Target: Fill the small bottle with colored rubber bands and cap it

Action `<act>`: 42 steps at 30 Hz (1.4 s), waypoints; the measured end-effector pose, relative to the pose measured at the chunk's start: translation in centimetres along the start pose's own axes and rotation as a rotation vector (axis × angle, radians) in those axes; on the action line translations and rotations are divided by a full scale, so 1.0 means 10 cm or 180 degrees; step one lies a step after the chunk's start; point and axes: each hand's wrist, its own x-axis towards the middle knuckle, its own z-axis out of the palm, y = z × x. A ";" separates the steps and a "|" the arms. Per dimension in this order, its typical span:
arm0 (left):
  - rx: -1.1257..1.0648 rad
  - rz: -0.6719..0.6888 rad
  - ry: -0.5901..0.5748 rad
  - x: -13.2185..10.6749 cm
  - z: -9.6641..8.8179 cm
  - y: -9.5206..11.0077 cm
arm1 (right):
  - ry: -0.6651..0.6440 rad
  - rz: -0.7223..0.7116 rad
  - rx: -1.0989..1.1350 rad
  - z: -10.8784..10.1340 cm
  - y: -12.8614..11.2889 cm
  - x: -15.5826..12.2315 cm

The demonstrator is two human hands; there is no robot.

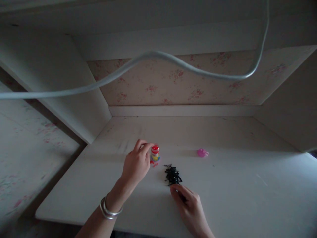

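A small clear jar (155,154) stands on the white desk, with red, white, yellow and blue contents showing through its wall. My left hand (137,160) is at its left side, fingers bent and the fingertips on its upper rim; the thumb is mostly hidden. Red bits (154,164) lie at the jar's foot. To the right and nearer me is a loose pile of thin black elastic bands (172,174). At the near edge of this pile my right hand (187,205) is closed in a pinch, its fingertips on the black bands.
A small pink lid-like piece (203,152) with two prongs lies right of the jar. A white cable (153,55) hangs across the upper view, in front of a shelf (168,39). Side panels (61,86) and a flowered back wall (170,82) enclose the desk (237,198).
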 end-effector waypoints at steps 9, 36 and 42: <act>0.0582 0.0088 -0.0414 -0.02 0.04 -0.02 | -0.0028 0.0006 -0.0033 0.00 -0.01 0.02; -0.1660 -0.0919 -0.0095 -1.09 0.37 -0.37 | -0.1019 -0.0360 -0.3024 0.30 -0.58 0.74; -0.1868 -0.1076 -0.0191 -1.21 0.38 -0.40 | -0.1377 -0.0373 -0.3414 0.46 -0.59 1.00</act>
